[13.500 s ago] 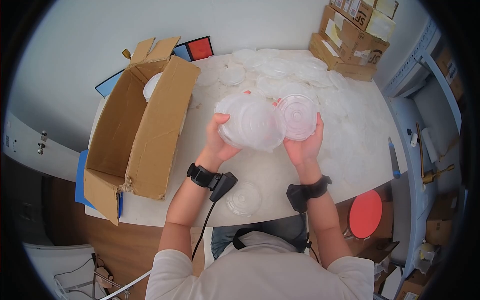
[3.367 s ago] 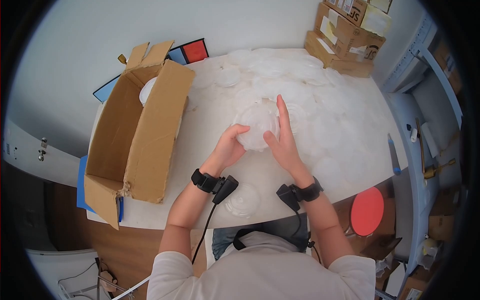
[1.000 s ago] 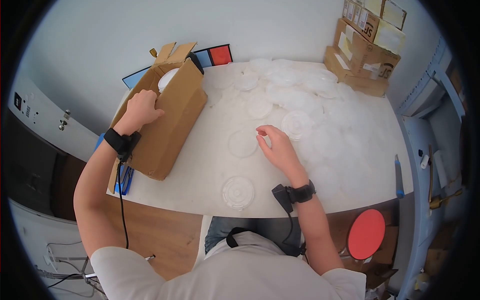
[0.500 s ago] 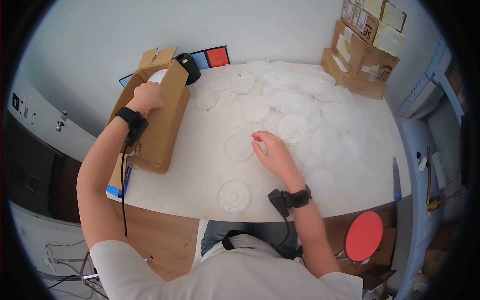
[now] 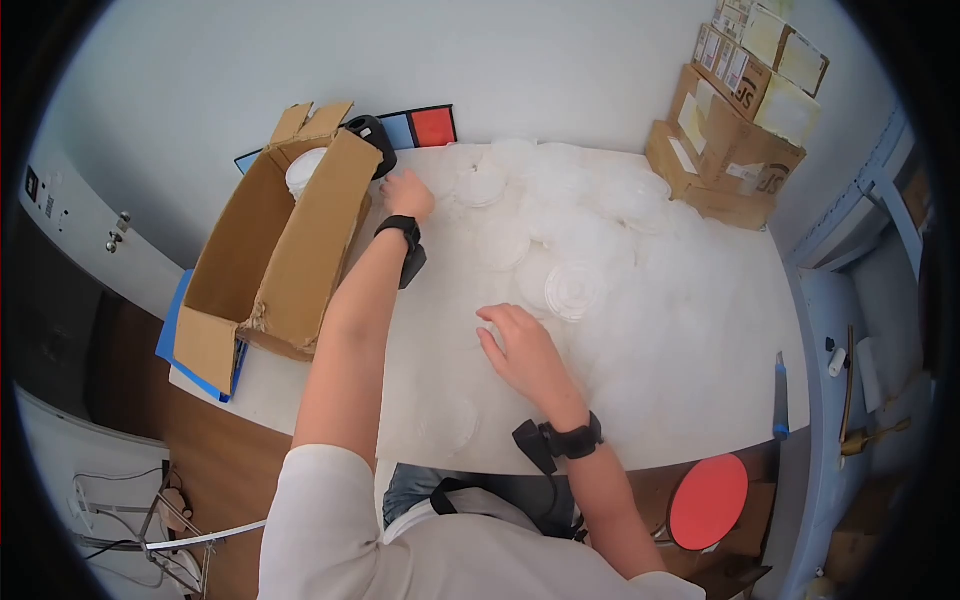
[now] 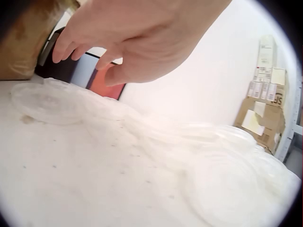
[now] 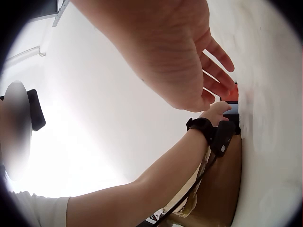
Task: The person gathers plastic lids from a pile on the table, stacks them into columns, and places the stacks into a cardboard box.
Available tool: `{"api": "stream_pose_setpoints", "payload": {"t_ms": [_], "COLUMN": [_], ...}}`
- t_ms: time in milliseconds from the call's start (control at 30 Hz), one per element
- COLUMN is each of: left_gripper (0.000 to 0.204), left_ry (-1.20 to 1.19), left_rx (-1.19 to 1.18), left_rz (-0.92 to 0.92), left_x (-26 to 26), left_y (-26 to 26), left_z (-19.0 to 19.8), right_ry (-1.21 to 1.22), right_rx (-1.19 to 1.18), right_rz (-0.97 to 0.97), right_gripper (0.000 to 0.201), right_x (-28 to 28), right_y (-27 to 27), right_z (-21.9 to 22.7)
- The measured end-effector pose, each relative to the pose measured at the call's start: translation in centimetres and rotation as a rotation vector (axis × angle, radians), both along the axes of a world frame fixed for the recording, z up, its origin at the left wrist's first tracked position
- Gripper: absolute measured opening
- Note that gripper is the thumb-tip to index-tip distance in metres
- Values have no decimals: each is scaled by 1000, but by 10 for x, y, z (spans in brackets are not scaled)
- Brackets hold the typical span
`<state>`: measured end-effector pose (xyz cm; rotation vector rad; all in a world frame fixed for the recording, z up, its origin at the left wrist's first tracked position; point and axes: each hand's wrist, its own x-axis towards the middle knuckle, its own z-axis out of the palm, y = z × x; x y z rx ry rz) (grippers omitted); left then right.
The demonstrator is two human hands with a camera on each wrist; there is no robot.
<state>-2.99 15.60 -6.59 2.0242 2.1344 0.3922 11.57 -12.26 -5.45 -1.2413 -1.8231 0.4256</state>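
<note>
Clock is head view, 12 = far side. The left grip point(image 5: 408, 195) is just past the box point(image 5: 315, 235), over the far-left end of the bench point(image 5: 420, 350) — fingers loosely bent, thumb apart, nothing held. Left wrist view: corner lid point(image 6: 45, 101) lies flat on the bench below the fingertips, at the left end of the clear pile point(image 5: 590, 185). Backdrop shows between thumb and lids, so the thumb isn't touching. Back lid point(image 5: 477, 185) is at 3 from that hand.

The right grip point(image 5: 522, 350) is over mid bench, half-curled, moderate gap at the thumb, nothing in it. Ringed lid point(image 5: 573, 290) is near, at 1–2 from it; faint lid point(image 5: 450, 425) at 7–8, towards the near edge.

Key relation, my call: left is nearer the corner and back lids, right is nearer the ringed and faint ones. Lids are round, so no long axis to match; edge access matters more. Haze over the pile — can't tell singles from overlaps.

Box sits at 8 from the left hand, long axis 7 to 1, white stack point(image 5: 303, 172) in its far end. Black can point(image 5: 372, 150) at 11, close by.
</note>
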Motion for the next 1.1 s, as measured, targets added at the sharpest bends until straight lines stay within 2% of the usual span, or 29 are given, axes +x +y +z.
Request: {"api": "stream_pose_setpoints", "payload": {"t_ms": [67, 100, 133, 167, 233, 267, 400, 500, 567, 600, 667, 700, 800, 833, 900, 967, 1033, 1100], "left_gripper": [56, 66, 77, 77, 100, 110, 111, 105, 86, 86, 61, 61, 37, 37, 41, 55, 65, 68], "left_ry": [-55, -155, -255, -258, -333, -178, -119, -118, -321, -320, -284, -281, -958, -962, -625, -340, -187, -162], "left_rx": [16, 31, 48, 60, -97, -159, -157, -53, -101, -109, -204, -205, -145, -140, -181, -172, -204, -188], "left_rz": [20, 64, 103, 94, 179, 185, 122, 214, -14, -11, -95, -96, -75, -89, -121, 23, 83, 63], "left_x": [-26, -36, -37, -34, -26, -20, -8, -10, -25, -29, -32, -31, -9, -3, 18, 38, 52, 58], "left_y": [41, 58, 70, 72, 72, 71, 62, 72, 91, 98, 101, 105, 107, 116, 134, 176, 163, 144], "left_z": [-28, -43, -44, -41, -35, -30, -14, -25, -40, -42, -30, -19, 4, 3, 1, -38, -35, -30], "right_ry": [-19, -32, -34, -33, -33, -39, -85, -85, -90, -98, -103, -110, -110, -115, -132, -148, -161, -148], "right_rx": [13, 13, 28, 16, 8, -30, -40, -74, -85, -85, -93, -89, -116, -107, -139, -146, -169, -152], "right_rz": [27, 62, 54, 69, 72, 70, 56, 68, 81, 88, 88, 84, 96, 86, 98, 76, 62, 59], "right_gripper": [19, 20, 20, 20, 20, 20, 21, 21, 22, 22, 22, 22, 21, 21, 21, 22, 22, 22], "right_x": [-3, -5, -6, -7, -7, -6, -5, -6, -6, -6, -6, -7, -7, -7, -7, -6, -5, -4], "right_y": [-3, -5, -4, -5, -5, -5, -3, -5, -5, -5, -6, -5, -5, -5, -5, -4, -4, -3], "right_z": [3, 3, 3, 2, 3, 4, 0, 3, 2, 2, 2, 2, 3, 3, 0, -2, -4, -7]}}
